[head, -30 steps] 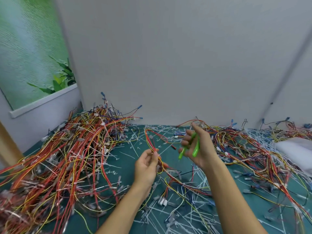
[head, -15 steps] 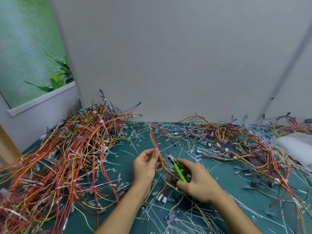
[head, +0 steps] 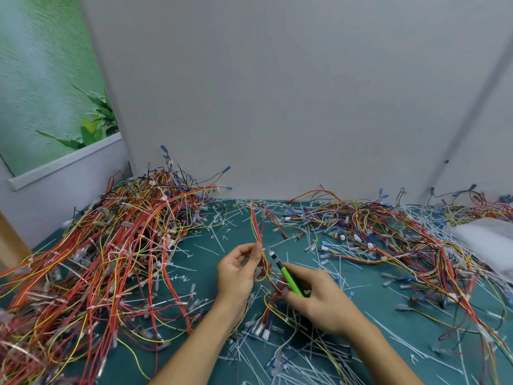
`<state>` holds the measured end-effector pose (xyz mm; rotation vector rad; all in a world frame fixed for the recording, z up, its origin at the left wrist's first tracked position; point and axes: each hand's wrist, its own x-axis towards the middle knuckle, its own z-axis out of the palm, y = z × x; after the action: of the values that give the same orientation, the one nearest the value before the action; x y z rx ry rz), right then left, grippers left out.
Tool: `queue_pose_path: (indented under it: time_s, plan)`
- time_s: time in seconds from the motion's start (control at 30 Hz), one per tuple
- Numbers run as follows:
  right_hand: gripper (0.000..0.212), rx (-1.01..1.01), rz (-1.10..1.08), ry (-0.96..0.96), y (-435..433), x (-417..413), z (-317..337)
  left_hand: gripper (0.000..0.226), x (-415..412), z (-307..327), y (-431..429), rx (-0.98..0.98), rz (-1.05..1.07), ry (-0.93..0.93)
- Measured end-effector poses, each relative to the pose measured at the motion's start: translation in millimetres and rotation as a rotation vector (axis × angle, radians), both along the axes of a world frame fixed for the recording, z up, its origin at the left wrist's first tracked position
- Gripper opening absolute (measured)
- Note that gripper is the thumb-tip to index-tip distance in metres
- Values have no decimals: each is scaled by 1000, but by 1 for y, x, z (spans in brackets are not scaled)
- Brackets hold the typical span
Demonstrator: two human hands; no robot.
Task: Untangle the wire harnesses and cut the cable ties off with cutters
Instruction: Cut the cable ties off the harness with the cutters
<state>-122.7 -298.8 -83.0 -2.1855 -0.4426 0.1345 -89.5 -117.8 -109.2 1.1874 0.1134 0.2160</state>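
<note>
My left hand [head: 238,273] pinches a red and yellow wire harness [head: 256,223] between thumb and fingers; the harness loops up and away over the table. My right hand [head: 319,298] grips green-handled cutters [head: 287,275], whose metal tip points up-left and sits just right of my left fingertips, close to the held wires. More of the same harness hangs below my hands, ending in white connectors [head: 261,329].
A big tangled heap of red, orange and yellow harnesses [head: 111,259] fills the left of the green table [head: 200,245]. Another spread of wires [head: 388,232] lies at right. Cut white cable ties [head: 319,362] litter the mat. A white bag [head: 488,240] sits far right. Grey walls stand behind.
My right hand came down from the raised position to table level, turned the cutters tip-up and brought them beside my left fingertips. My left hand kept hold of the harness.
</note>
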Motion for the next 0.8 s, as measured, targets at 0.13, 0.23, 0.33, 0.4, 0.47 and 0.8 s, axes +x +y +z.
queue_pose_path:
  time_s: [0.13,0.23,0.33,0.4,0.47,0.8]
  plan:
    - [32,151,57,133,0,-2,4,11,-1,-1,0,19,-11,-17]
    - [18,287,88,256,1,-3,11,8,-2,0,0,23,-13,-14]
    - [19,358,110,314,3,-5,19,7,-2,0,0,11,-12,-4]
    - [21,369,116,332,6,-7,20,7,-3,1,-2,6,-10,-1]
    - [25,388,99,347,9,-9,18,10,-3,2,-3,0,-1,-6]
    - [46,466,19,332,20,-14,19,10,-3,4,-3,-19,17,-17]
